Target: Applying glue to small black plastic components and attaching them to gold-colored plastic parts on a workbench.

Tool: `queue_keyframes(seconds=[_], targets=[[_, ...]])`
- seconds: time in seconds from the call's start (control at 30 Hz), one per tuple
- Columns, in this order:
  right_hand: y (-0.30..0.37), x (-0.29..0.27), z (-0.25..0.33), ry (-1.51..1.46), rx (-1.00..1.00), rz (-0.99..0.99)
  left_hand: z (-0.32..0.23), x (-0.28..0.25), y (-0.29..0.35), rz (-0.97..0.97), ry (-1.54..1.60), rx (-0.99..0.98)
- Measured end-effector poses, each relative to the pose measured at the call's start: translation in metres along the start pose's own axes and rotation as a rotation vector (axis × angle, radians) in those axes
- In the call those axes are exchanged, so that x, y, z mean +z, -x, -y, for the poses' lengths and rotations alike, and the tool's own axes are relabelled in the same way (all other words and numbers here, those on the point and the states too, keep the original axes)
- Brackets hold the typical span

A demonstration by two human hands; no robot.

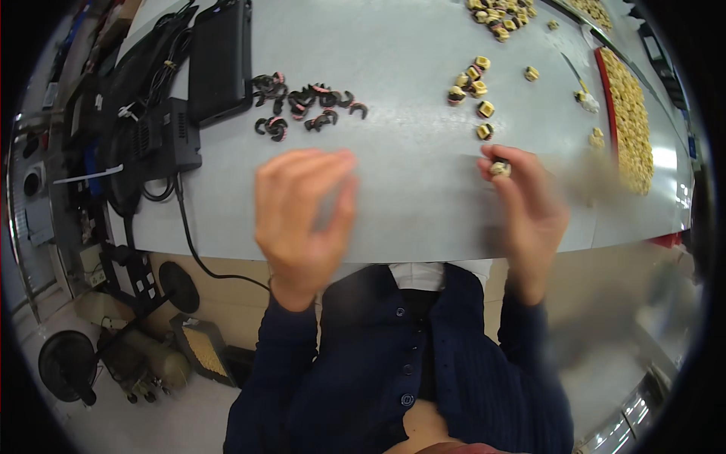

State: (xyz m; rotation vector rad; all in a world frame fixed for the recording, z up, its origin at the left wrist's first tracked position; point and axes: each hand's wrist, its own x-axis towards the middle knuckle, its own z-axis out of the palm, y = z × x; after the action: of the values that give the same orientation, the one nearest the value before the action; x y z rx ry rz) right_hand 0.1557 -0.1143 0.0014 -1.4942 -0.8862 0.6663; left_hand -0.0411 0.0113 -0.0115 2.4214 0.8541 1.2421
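Note:
Between the thumb and fingers of my right hand (529, 204) is a small cream-and-black piece (500, 168), held just above the grey table (408, 197). My left hand (302, 216) is slightly blurred. Its fingers are bent, a gap shows between them and the thumb, and nothing is seen in it. Beyond that hand lie several loose black curved pieces with pink edges (306, 98). Several square cream pieces with dark and pink sides (476, 87) trail away from my right hand toward a larger pile (503, 15) at the far edge.
A red-edged tray (631, 121) full of small cream pieces stands on the right, with a thin tool with a white end (586, 98) beside it. At the left are a black flat case (221, 60), a black power unit (181, 136) and a cable (189, 234) hanging over the edge.

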Motion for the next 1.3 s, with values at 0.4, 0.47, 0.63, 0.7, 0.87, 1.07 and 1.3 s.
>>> queue_keyframes(seconds=[0.4,0.47,0.63,0.7,0.87,1.07,1.3], targets=[[-0.008,0.001,-0.01,0.27,-0.144,-0.217,0.049,-0.038,-0.024,0.107,-0.282,-0.153],[-0.01,0.0,-0.006,0.306,-0.161,-0.224,0.049,-0.038,-0.027,0.132,-0.267,-0.148],[-0.017,0.001,-0.004,0.482,-0.293,-0.158,0.053,-0.039,-0.026,0.194,-0.272,-0.139],[-0.019,-0.002,-0.004,0.528,-0.407,-0.117,0.053,-0.038,-0.028,0.209,-0.273,-0.131],[-0.022,0.0,-0.008,0.503,-0.378,-0.174,0.051,-0.038,-0.026,0.191,-0.265,-0.167],[-0.018,-0.004,-0.012,0.473,-0.477,-0.226,0.044,-0.037,-0.017,0.123,-0.252,-0.248],[0.031,-0.056,-0.023,0.533,-0.734,-0.596,0.009,-0.036,-0.009,0.154,-0.183,-0.139]])
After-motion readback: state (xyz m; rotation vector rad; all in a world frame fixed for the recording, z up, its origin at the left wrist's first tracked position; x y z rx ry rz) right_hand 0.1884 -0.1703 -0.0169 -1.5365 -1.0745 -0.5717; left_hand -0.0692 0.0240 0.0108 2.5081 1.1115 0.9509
